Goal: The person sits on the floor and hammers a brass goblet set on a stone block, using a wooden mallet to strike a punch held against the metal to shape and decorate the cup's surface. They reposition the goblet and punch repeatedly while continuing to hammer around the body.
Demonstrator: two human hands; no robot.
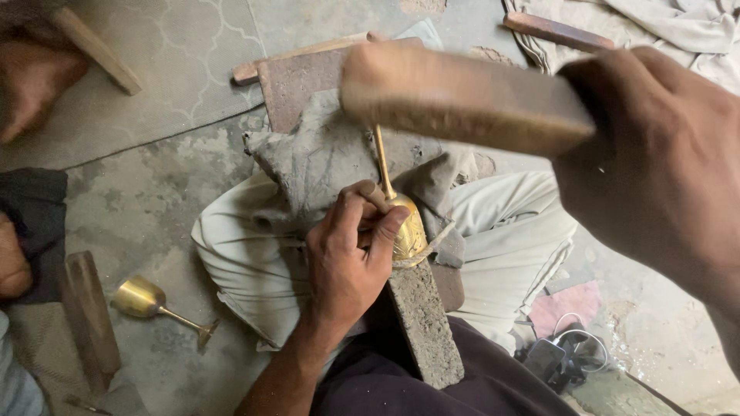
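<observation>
Brass-yellow goblet (406,231) under the left hand (348,258), bowl patterned with fine engraved lines, stem plain gold; second goblet (150,303) on the floor, plain shiny gold; reddish-brown wooden block (462,98) in the right hand (655,177), pale and worn at the end; grey, speckled stone bar (424,323); grey-brown, dusty cloth (316,158); off-white trousers (247,254); mottled grey floor (139,200); pale mat (177,54) with a faint curved lattice pattern; pink rag (566,304); black cable (570,347).

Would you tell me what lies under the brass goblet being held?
The brass goblet rests on a grey block with cloth; the left hand covers the contact.
</observation>
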